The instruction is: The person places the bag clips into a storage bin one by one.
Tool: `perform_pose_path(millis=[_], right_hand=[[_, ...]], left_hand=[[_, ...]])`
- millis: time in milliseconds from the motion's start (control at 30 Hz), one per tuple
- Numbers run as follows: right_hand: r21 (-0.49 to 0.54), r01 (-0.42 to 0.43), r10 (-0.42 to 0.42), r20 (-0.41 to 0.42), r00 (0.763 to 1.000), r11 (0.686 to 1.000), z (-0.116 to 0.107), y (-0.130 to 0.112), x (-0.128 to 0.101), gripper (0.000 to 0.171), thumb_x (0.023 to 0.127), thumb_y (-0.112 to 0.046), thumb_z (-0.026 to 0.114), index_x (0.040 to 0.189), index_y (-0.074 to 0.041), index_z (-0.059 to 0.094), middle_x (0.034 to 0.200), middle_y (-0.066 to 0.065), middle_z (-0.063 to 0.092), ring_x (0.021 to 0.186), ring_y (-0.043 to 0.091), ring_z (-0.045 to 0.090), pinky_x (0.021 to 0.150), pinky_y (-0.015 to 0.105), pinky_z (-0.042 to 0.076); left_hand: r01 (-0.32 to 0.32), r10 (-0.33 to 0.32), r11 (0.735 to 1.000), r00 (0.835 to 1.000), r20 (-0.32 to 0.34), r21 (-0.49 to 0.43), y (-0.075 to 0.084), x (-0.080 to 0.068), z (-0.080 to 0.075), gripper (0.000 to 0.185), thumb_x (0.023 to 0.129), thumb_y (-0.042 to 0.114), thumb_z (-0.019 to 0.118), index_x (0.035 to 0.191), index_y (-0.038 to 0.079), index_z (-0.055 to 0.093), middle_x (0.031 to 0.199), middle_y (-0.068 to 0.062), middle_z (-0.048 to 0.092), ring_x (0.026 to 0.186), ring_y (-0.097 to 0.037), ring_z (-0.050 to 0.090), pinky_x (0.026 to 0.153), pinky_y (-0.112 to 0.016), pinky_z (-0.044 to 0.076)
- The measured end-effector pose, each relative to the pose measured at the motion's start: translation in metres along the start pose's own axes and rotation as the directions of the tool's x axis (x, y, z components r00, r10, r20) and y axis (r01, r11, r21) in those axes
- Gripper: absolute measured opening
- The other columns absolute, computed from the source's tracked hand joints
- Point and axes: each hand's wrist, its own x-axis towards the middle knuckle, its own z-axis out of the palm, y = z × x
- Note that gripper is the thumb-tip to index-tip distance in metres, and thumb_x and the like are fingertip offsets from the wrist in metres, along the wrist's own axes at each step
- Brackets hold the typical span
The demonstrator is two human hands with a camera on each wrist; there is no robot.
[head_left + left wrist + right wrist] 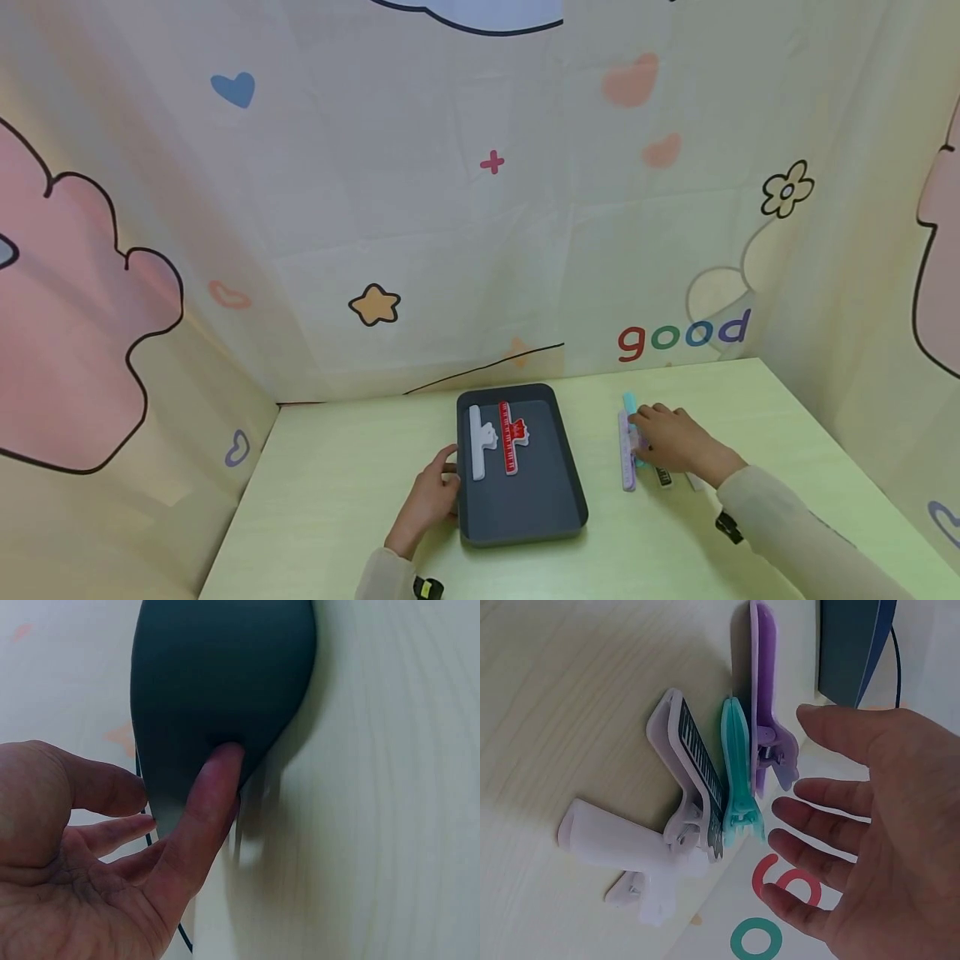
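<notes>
Pale-green table (360,467): two clips lie in your dark-grey plastic tray (525,517), left hand (427,500) steadying it; four wait under your relaxed right hand (675,442).

Soft, even light fills the head view, bright and without glare; the walls bow at the edges from the wide lens. In the left wrist view the tray (217,682) is smeared by blur and throws a dark shadow on the worktop (390,825). The right wrist view is sharper, with soft shadows beneath the clips (735,772).
</notes>
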Motion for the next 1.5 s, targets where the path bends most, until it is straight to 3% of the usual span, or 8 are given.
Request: perform_pose_path(millis=[267, 733, 900, 1000, 1300, 1500], right_hand=[[-0.063, 0.005, -0.004, 0.023, 1.000, 0.998, 0.005, -0.002, 0.004, 0.042, 0.084, -0.028, 0.075, 0.114, -0.002, 0.063, 0.105, 0.011, 0.064, 0.100, 0.032, 0.057, 0.082, 0.055, 0.049], [-0.229, 0.027, -0.016, 0.050, 0.999, 0.973, 0.014, -0.010, 0.011, 0.032, 0.086, -0.020, 0.072, 0.111, 0.000, 0.066, 0.113, 0.015, 0.064, 0.105, 0.033, 0.056, 0.088, 0.059, 0.047], [-0.317, 0.057, -0.059, 0.003, 0.998, 0.947, 0.016, -0.013, 0.011, 0.026, 0.086, -0.022, 0.072, 0.102, -0.002, 0.066, 0.104, 0.012, 0.063, 0.098, 0.031, 0.055, 0.085, 0.057, 0.048], [-0.351, 0.064, -0.072, -0.010, 0.997, 0.934, 0.015, -0.014, 0.014, 0.027, 0.088, -0.022, 0.072, 0.104, -0.002, 0.065, 0.104, 0.012, 0.062, 0.097, 0.030, 0.055, 0.081, 0.054, 0.049], [-0.294, 0.055, -0.069, -0.039, 0.997, 0.954, 0.014, -0.017, 0.014, 0.032, 0.093, -0.027, 0.066, 0.111, -0.002, 0.057, 0.110, 0.013, 0.059, 0.097, 0.030, 0.055, 0.075, 0.050, 0.048], [-0.225, 0.050, -0.074, -0.099, 0.992, 0.973, 0.006, -0.025, 0.013, 0.032, 0.095, -0.028, 0.062, 0.114, -0.003, 0.055, 0.112, 0.012, 0.057, 0.098, 0.029, 0.054, 0.072, 0.047, 0.046]], left_hand=[[0.012, -0.012, 1.000, 1.000, -0.001, 0.023, 0.000, 0.000, 0.000, 0.051, 0.097, 0.007, 0.048, 0.147, 0.007, 0.040, 0.127, -0.026, 0.061, 0.104, -0.032, 0.065, 0.082, -0.047, 0.056], [0.021, -0.019, 0.998, 0.999, 0.035, -0.060, 0.001, -0.003, 0.001, 0.052, 0.098, 0.005, 0.046, 0.149, 0.007, 0.036, 0.131, -0.030, 0.056, 0.101, -0.035, 0.064, 0.051, -0.035, 0.057], [0.012, -0.010, 0.997, 0.999, 0.037, -0.070, 0.002, -0.003, 0.000, 0.053, 0.098, 0.005, 0.046, 0.150, 0.007, 0.035, 0.131, -0.030, 0.055, 0.100, -0.034, 0.064, 0.050, -0.035, 0.057], [0.000, 0.001, 0.998, 0.999, 0.032, -0.057, 0.003, -0.002, -0.001, 0.053, 0.098, 0.005, 0.046, 0.149, 0.006, 0.035, 0.131, -0.030, 0.056, 0.101, -0.035, 0.064, 0.054, -0.036, 0.058], [0.006, -0.006, 1.000, 1.000, 0.025, -0.022, 0.004, -0.001, -0.002, 0.052, 0.098, 0.006, 0.045, 0.149, 0.006, 0.036, 0.131, -0.029, 0.057, 0.104, -0.035, 0.064, 0.060, -0.036, 0.058], [0.013, -0.013, 1.000, 1.000, 0.028, -0.004, 0.001, 0.000, -0.001, 0.052, 0.098, 0.006, 0.046, 0.149, 0.007, 0.037, 0.131, -0.028, 0.057, 0.105, -0.034, 0.063, 0.068, -0.040, 0.059]])
